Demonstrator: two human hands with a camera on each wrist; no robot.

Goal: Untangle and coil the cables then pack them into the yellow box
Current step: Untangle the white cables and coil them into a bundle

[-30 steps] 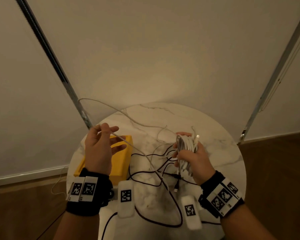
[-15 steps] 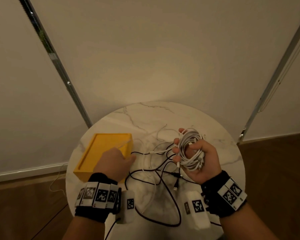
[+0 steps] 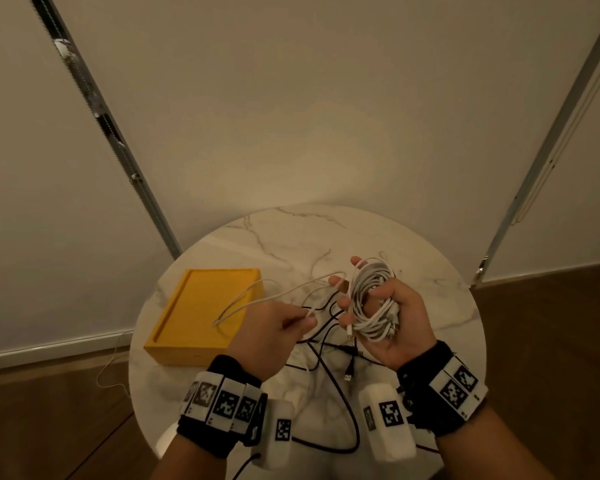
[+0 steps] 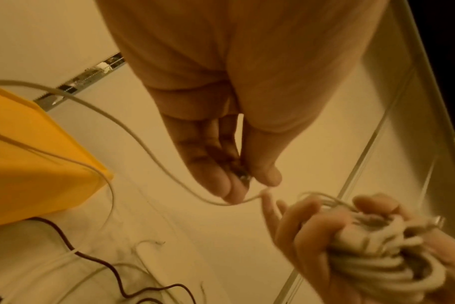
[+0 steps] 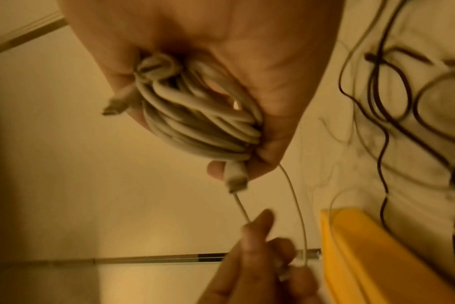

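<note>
My right hand (image 3: 378,306) grips a coil of white cable (image 3: 373,299) above the round marble table (image 3: 430,296); the same coil (image 5: 195,117) fills the palm in the right wrist view, with a plug end sticking out below the fingers. My left hand (image 3: 278,323) pinches the loose white strand (image 3: 257,296) between thumb and fingertips just left of the coil, and that strand (image 4: 133,131) loops back over the yellow box (image 3: 201,313). The yellow box (image 4: 34,156) sits on the table's left side.
Black cables (image 3: 329,344) and thin white ones lie tangled on the table between and below my hands, one with a USB plug (image 3: 349,375). A wall stands behind the table; wood floor (image 3: 551,341) surrounds it. A thin white wire hangs off the left edge.
My left hand came down from its raised position, reached toward the box, and now pinches the white strand close to the coil. The right hand turned the coil palm-up.
</note>
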